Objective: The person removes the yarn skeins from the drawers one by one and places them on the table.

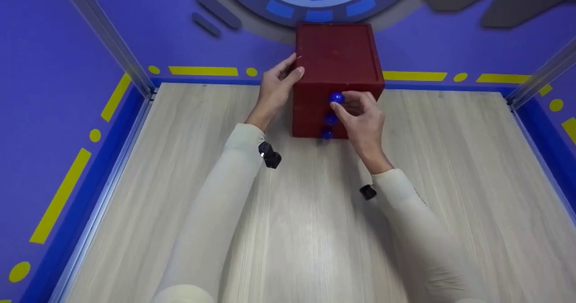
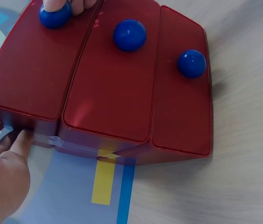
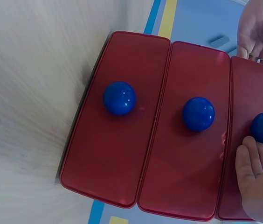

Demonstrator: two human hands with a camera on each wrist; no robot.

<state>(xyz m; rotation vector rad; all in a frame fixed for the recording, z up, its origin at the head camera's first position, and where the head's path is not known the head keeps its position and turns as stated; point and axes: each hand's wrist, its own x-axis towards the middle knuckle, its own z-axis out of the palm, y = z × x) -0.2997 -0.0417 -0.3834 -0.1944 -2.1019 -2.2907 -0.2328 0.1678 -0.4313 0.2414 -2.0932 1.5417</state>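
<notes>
Both sleeved arms (image 1: 211,204) stretched forward, left grip (image 1: 275,88) spread, right grip (image 1: 366,122) curled into a pinch

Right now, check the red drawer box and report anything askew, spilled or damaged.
Nothing stands out: the three blue knobs line up on the red drawer box, and no spill or obvious damage shows. The right hand covers part of the front.

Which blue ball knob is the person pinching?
The top blue knob: the right hand pinches it, while the middle knob and bottom knob are untouched.
</notes>
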